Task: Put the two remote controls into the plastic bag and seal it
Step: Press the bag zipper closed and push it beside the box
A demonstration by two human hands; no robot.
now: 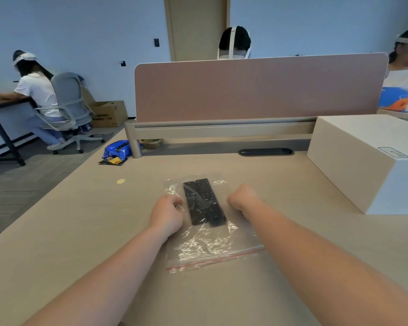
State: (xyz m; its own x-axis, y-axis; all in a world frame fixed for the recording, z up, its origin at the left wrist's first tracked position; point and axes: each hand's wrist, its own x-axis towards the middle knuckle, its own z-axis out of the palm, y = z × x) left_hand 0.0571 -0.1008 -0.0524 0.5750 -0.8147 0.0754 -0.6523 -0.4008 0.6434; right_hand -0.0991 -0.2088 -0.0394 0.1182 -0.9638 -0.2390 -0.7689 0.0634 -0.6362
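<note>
A clear plastic bag (207, 245) with a red zip strip along its near edge lies flat on the desk in front of me. Two black remote controls sit side by side inside its far half: the left remote (191, 203) and the right remote (210, 201). My left hand (167, 215) rests as a loose fist on the bag's left edge, touching the plastic beside the left remote. My right hand (243, 196) is a closed fist at the bag's right edge. Whether either hand pinches the plastic is hidden by the fingers.
A large white box (363, 161) stands on the desk at the right. A pink divider panel (257, 88) runs along the back, with a black cable slot (265, 152) below it. A blue snack packet (116, 150) lies at the far left corner. Other people sit beyond.
</note>
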